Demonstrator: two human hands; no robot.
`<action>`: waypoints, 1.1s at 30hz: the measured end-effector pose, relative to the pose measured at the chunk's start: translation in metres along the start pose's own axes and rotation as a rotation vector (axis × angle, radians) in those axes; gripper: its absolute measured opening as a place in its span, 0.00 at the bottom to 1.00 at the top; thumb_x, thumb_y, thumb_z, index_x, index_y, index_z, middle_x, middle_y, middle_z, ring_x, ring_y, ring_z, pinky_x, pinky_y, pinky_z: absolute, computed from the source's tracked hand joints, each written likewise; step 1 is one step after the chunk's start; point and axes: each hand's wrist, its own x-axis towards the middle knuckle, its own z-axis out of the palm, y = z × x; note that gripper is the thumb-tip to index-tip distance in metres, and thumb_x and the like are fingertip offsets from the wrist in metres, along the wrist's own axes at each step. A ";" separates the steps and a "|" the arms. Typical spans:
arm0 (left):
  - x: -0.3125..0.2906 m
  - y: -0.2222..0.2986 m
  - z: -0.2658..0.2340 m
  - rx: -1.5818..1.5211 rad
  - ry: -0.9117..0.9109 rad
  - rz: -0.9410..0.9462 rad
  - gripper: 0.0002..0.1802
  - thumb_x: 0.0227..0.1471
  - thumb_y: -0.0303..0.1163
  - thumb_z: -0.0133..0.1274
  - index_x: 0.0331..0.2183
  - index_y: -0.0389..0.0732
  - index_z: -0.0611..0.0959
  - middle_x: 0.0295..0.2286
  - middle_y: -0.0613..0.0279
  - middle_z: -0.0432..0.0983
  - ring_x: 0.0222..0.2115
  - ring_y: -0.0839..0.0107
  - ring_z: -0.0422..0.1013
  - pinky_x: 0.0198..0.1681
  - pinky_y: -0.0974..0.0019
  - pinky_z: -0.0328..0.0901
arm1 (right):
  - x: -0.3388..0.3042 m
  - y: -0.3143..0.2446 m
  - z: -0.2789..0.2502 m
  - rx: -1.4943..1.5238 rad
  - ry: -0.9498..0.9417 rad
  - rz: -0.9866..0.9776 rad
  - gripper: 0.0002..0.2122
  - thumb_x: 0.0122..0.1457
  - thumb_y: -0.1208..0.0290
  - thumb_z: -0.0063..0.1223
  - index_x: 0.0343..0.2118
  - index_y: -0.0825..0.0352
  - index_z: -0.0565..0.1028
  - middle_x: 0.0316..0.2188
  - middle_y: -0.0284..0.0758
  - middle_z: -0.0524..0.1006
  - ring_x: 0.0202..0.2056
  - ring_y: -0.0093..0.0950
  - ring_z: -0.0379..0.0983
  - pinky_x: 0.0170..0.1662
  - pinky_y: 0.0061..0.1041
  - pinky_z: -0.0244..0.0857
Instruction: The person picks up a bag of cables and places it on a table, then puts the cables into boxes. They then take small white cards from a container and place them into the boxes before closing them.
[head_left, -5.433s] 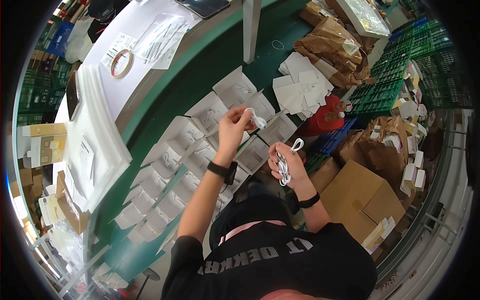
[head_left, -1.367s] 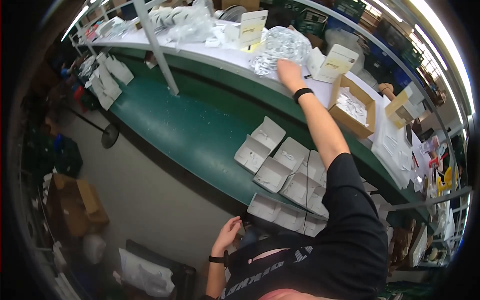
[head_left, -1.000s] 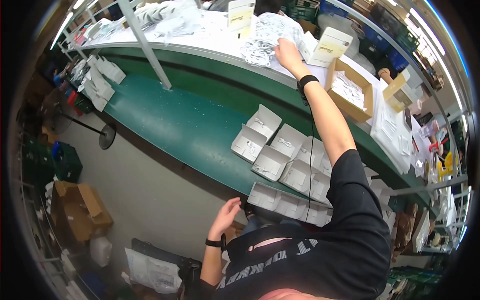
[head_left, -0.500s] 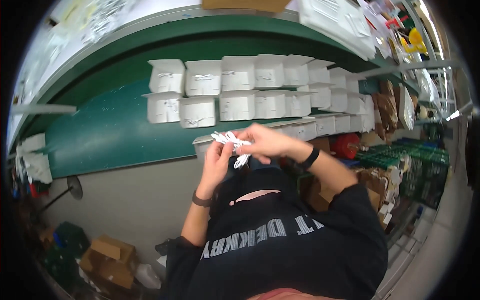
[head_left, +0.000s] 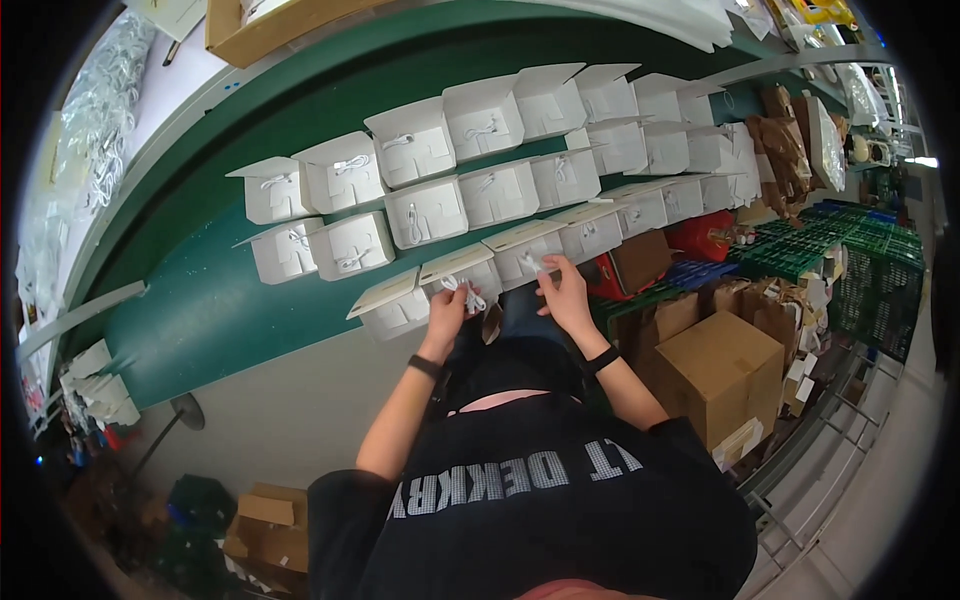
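A: What's changed from half a second ago?

B: The hands have parted. The left hand (head_left: 447,312) pinches a coiled white cable (head_left: 466,294) over a near-row open white box (head_left: 462,272); the right hand (head_left: 565,295) has moved right, fingers curled at the next box (head_left: 527,252), possibly holding another small cable.

A: Room to move?

B: Both hands sit at the near edge of the green bench (head_left: 200,300); rows of boxes crowd the far side. A cardboard carton (head_left: 722,375) and green crates (head_left: 850,270) stand right.
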 end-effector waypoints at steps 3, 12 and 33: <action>0.032 -0.008 0.018 0.341 0.069 0.040 0.22 0.67 0.45 0.51 0.37 0.32 0.86 0.29 0.54 0.84 0.31 0.68 0.80 0.38 0.60 0.74 | -0.003 0.001 -0.001 -0.277 0.035 -0.167 0.11 0.62 0.74 0.57 0.47 0.69 0.76 0.36 0.41 0.76 0.26 0.34 0.78 0.30 0.31 0.76; 0.069 -0.019 0.033 0.738 0.276 0.226 0.25 0.57 0.48 0.59 0.26 0.31 0.86 0.23 0.43 0.82 0.30 0.48 0.81 0.37 0.50 0.72 | 0.013 0.025 0.021 -0.677 -0.221 -0.204 0.17 0.59 0.74 0.55 0.52 0.71 0.74 0.52 0.52 0.72 0.36 0.47 0.81 0.43 0.42 0.77; -0.063 0.041 -0.090 0.735 0.353 0.138 0.14 0.62 0.36 0.55 0.37 0.33 0.83 0.26 0.48 0.84 0.26 0.59 0.82 0.28 0.57 0.75 | 0.121 0.123 0.062 -0.882 -0.418 -0.218 0.14 0.52 0.74 0.58 0.42 0.71 0.80 0.51 0.55 0.75 0.58 0.54 0.68 0.60 0.45 0.66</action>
